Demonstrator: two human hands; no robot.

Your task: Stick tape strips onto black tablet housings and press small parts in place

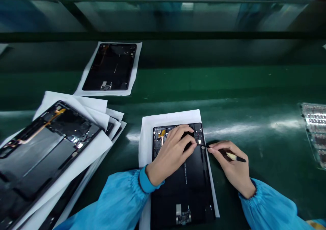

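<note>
An opened black tablet housing (193, 186) lies on a white sheet (146, 138) in front of me, a small circuit board showing near its lower edge. Over its upper part rests my left hand (173, 152), fingers curled, thumb and fingertips together near the small parts at the top right corner; anything pinched there is too small to make out. To the right, my right hand (233, 164) is closed on a thin dark tool (236, 157) with a pale section. The tool's tip reaches the housing's right edge, close to the left fingertips.
At the left, more tablet housings (51, 148) are stacked with white sheets between them. Another housing (112, 67) lies on a sheet further back. A clear plastic tray (315, 131) of small parts is at the far right. A rail (163, 0) crosses the back of the green table.
</note>
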